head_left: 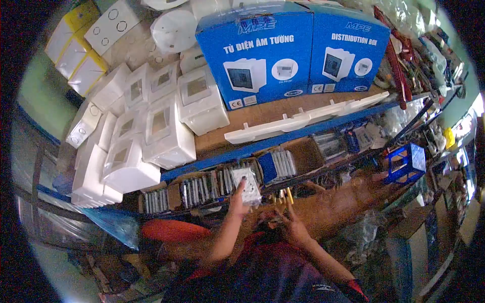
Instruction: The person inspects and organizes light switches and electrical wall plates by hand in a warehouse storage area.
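Observation:
My left hand [237,203] is closed round a white socket plate [246,186] that looks wrapped in clear plastic, its thumb across the front. The plate is held up before a row of boxes on the lower shelf. To its right, lower down, my right hand [295,230] has its fingers apart and pointing up toward the shelf. A thin yellow stick-like piece [289,196] shows right at those fingertips. Just behind are cardboard boxes of upright wrapped plates [204,186] and a blue-sided box of similar plates [279,165].
Above, a shelf with a blue edge [217,157] carries white enclosures [166,129], blue distribution box cartons [262,55] and a long white strip [303,118]. A blue plastic stool [406,164] stands at right. Something red [174,230] lies left of my left forearm.

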Tool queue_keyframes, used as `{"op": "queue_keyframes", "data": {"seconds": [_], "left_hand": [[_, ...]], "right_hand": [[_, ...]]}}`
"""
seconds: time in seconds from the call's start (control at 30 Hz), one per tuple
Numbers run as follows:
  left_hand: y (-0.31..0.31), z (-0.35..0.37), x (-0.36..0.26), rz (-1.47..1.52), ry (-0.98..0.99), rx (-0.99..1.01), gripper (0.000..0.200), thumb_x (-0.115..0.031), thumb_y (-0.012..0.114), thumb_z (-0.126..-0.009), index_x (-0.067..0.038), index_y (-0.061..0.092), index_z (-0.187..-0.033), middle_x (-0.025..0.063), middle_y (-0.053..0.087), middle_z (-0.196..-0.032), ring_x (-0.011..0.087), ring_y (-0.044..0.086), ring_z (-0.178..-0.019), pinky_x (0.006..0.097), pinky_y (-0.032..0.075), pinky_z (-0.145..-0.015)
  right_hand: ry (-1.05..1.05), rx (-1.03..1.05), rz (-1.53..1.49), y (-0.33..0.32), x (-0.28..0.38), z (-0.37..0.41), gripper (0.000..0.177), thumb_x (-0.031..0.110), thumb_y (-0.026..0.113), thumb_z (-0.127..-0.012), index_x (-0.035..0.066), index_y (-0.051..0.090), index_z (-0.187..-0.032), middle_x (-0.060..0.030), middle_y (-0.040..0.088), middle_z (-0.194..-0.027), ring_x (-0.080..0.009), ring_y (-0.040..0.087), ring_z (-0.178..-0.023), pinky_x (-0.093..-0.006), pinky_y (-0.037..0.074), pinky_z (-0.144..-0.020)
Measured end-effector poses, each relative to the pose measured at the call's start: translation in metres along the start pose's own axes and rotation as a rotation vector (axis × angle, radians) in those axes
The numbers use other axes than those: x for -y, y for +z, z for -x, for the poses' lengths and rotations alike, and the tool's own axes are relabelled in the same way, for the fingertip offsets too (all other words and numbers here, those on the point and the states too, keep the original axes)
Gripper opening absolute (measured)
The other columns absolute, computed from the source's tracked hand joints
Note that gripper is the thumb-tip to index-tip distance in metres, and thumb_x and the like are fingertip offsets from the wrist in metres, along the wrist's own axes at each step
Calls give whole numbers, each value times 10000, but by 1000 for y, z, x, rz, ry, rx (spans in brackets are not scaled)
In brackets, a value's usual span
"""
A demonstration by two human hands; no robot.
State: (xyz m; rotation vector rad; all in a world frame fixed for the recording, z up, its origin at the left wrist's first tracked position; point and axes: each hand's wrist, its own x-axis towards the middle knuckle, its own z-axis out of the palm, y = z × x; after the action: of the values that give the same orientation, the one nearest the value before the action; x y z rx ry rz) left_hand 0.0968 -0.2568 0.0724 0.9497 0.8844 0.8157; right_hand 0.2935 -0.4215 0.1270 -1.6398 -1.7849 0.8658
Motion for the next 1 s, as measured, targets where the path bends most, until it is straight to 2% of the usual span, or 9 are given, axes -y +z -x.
{"op": "queue_keyframes", "data": {"seconds": [0.03,0.07,0.13,0.23,0.5,0.6,0.73,0.83,1.0], "left_hand": [[-18,-4,2,-573,158,-37,508,-370,538,-854,-33,474,-1228,141,533,-1191,270,540,-1048,372,448,-882],[-32,-14,-2,-760,219,-67,511,-371,538,-854,-32,470,-1231,143,528,-1195,272,535,-1053,372,443,-886],[-61,-44,-16,-991,308,-146,519,-372,537,-855,-29,460,-1236,146,516,-1204,274,524,-1063,372,434,-893],[-101,-102,-40,-1154,393,-217,530,-374,535,-856,-25,446,-1244,151,499,-1217,278,507,-1078,371,419,-904],[-109,-189,-36,-1476,403,25,561,-380,531,-858,-14,408,-1266,165,454,-1253,288,462,-1119,370,381,-933],[-100,-196,-3,-1575,374,160,574,-383,529,-859,-10,393,-1274,170,437,-1266,292,446,-1134,369,367,-944],[-117,-220,11,-1594,369,200,590,-386,527,-860,-5,374,-1284,177,415,-1283,297,424,-1155,369,347,-959],[-129,-233,4,-1570,384,201,603,-388,525,-861,-1,360,-1292,182,398,-1297,300,407,-1170,368,333,-970],[-151,-263,-14,-1464,404,155,624,-392,523,-863,6,336,-1306,190,370,-1319,307,379,-1196,367,309,-988]], "right_hand": [[-51,-103,-61,-3,1,0,697,65,565,-748,283,338,-1370,-199,-17,-1474,-379,328,-1266,-391,478,-860],[29,-129,-68,-2,-2,0,646,57,560,-765,236,365,-1354,-215,-4,-1467,-382,380,-1220,-396,481,-850],[195,-182,-83,2,-7,-2,550,39,550,-799,142,418,-1323,-245,22,-1455,-387,482,-1128,-406,485,-830],[150,-368,-28,5,-1,-5,388,47,493,-836,102,517,-1220,-251,30,-1451,-412,449,-1144,-420,474,-838],[546,-530,-207,71,2,26,371,48,489,-831,76,526,-1199,-237,28,-1461,-391,358,-1243,-397,428,-914],[620,-595,-106,97,4,44,557,21,546,-749,171,470,-1280,-211,18,-1470,-366,435,-1191,-389,461,-882],[648,-709,-18,113,1,56,562,5,511,-764,178,458,-1295,-233,36,-1463,-360,205,-1326,-389,337,-1009],[697,-701,-110,122,0,57,438,11,476,-805,68,477,-1240,-205,58,-1472,-385,274,-1296,-391,367,-978],[734,-691,-134,119,17,52,507,-14,498,-766,118,482,-1255,-191,57,-1475,-383,351,-1244,-371,443,-882]]}}
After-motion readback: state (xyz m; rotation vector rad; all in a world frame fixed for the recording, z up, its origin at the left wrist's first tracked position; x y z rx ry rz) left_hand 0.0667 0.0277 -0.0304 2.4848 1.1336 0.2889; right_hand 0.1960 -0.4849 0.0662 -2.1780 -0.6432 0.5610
